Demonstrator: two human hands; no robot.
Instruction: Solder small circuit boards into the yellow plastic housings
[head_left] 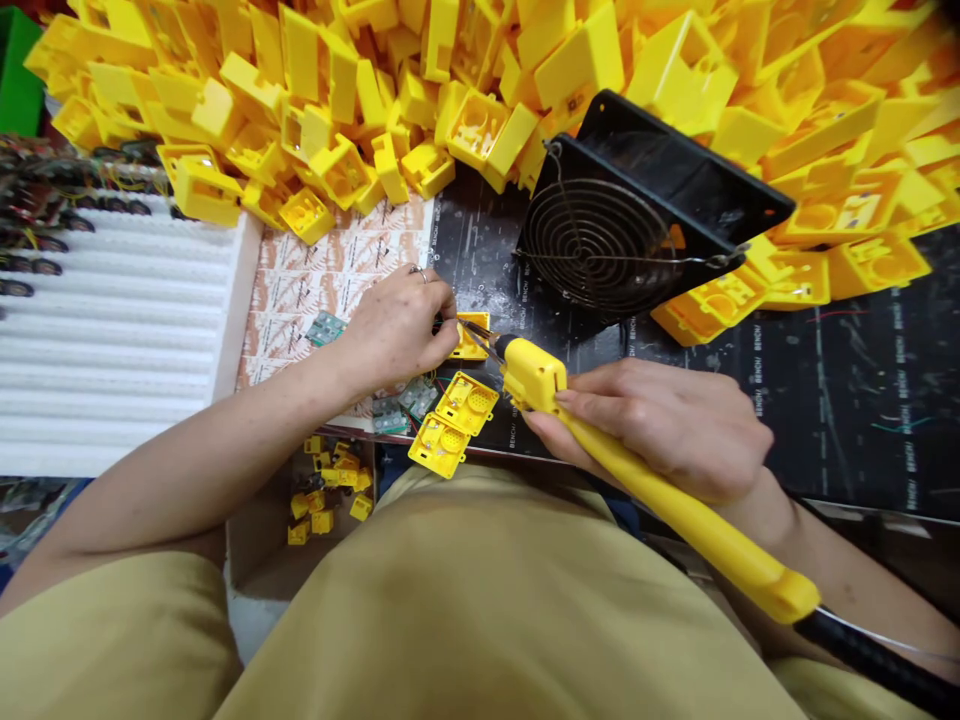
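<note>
My right hand (660,425) is wrapped round the handle of a yellow soldering iron (534,372), with a black cable leaving its rear end. The iron's tip reaches a small open yellow plastic case (474,338) on the black mat. My left hand (401,325) is at the case's left side, its fingers pinched together; what they hold is hidden. Closer to me, two more open yellow cases (466,402) lie side by side at the bench edge. Beside them are small green circuit boards (409,402) with thin wires, partly under my left wrist.
A heap of yellow plastic cases (360,90) fills the back of the bench. A black fan (600,235) with a wire guard stands before it. At left is a ribbed white tray (112,330) with wired parts. Below the edge, a box (262,545) holds small yellow pieces.
</note>
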